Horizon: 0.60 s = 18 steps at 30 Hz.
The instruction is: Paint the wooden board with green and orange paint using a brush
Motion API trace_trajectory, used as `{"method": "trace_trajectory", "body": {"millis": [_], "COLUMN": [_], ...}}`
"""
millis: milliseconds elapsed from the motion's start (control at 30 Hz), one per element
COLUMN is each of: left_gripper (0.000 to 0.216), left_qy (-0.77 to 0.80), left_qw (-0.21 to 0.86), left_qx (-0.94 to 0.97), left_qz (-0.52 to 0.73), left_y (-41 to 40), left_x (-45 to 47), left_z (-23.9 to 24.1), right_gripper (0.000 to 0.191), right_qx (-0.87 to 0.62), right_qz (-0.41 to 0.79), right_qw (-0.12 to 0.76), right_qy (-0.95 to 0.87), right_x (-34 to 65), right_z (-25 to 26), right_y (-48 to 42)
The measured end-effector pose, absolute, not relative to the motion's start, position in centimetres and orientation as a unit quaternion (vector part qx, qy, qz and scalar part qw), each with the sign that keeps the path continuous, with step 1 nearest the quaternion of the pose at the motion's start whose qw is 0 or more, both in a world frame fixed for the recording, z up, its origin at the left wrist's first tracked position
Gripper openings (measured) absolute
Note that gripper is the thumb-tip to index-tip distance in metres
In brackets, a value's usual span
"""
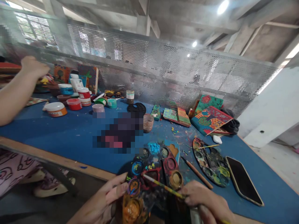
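Note:
My left hand is closed on the left edge of a black paint palette, fingers along its rim. The palette is tilted toward me, its wells smeared with blue, red, orange and ochre paint. My right hand pinches a paintbrush with a yellow, paint-stained handle. Its pale end points left over the palette's dark red middle well. A yellow tip near the bottom edge, below my right hand, is too cut off to name. Just right of the palette, a brown wooden-handled tool lies on the table.
A second palette with a thin brush across it and a phone lie right. Paint jars stand at the back left, painted notebooks at the back right. Another person's arm reaches in from the left. A mesh screen borders the blue table.

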State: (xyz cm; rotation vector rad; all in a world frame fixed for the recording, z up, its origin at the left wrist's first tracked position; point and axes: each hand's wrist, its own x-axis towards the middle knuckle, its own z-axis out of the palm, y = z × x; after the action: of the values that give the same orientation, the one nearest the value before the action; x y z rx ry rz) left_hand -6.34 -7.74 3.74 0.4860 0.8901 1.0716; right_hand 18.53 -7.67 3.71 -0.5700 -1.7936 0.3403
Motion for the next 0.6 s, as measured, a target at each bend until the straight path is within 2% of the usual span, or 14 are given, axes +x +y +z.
{"method": "trace_trajectory", "body": {"millis": [133, 267, 500, 600], "left_gripper": [0.031, 0.033, 0.036, 0.038], "left_qy": [0.386, 0.377, 0.338, 0.364], "left_qw": [0.766, 0.774, 0.795, 0.775], "left_qx": [0.254, 0.306, 0.401, 0.403], "left_qz": [0.447, 0.406, 0.305, 0.323], "left_y": [-7.2, -6.5, -4.9, -5.2], "left_x": [-7.0, -7.3, -8.3, -8.3], "left_z": [4.8, 6.1, 6.5, 6.3], "right_gripper": [0.021, 0.027, 0.027, 0.025], "right_qx": [-0.245, -0.272, -0.277, -0.281], "right_qz": [0.223, 0.258, 0.170, 0.070], "right_qw": [0.553, 0.521, 0.501, 0.464], "right_qy": [-0.765, -0.767, -0.802, -0.837], "right_x": [20.2, 21.6, 22.2, 21.5], "right_z": [5.4, 6.9, 8.6, 9.9], "right_y": [-6.7, -6.1, -6.8, -7.3]}}
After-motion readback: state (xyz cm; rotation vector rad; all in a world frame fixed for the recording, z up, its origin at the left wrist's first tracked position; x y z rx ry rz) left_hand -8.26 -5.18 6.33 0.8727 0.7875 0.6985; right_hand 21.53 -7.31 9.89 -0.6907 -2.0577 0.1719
